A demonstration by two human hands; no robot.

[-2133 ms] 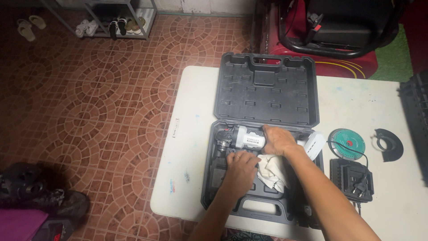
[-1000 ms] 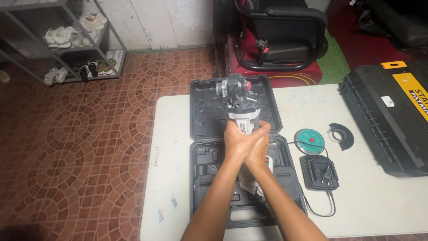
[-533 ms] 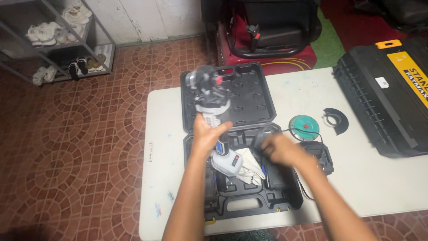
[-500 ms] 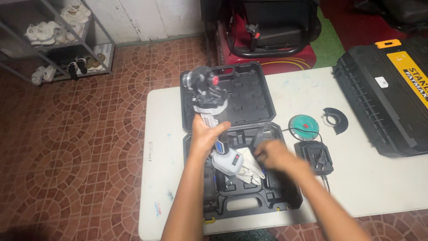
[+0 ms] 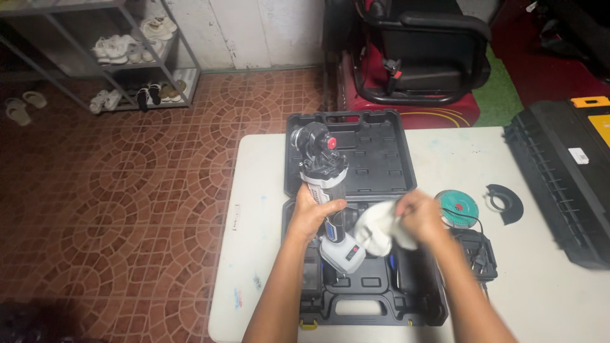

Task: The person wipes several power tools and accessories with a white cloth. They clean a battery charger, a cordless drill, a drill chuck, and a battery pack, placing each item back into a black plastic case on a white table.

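While the left hand (image 5: 312, 213) is closing around the grey angle grinder (image 5: 325, 190), holding it upright above the open black case (image 5: 362, 254), the right hand (image 5: 416, 219) is gripping a white cloth (image 5: 376, 230) against its base.
Beside them on the white counter (image 5: 546, 279) are lying a green disc (image 5: 457, 207) with a red round label, a black charger (image 5: 473, 251) and a black guard (image 5: 505, 202); a black toolbox (image 5: 562, 178) with a yellow panel is sitting at the right edge.

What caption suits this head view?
Left hand grips an angle grinder above its open case; right hand holds a white cloth.
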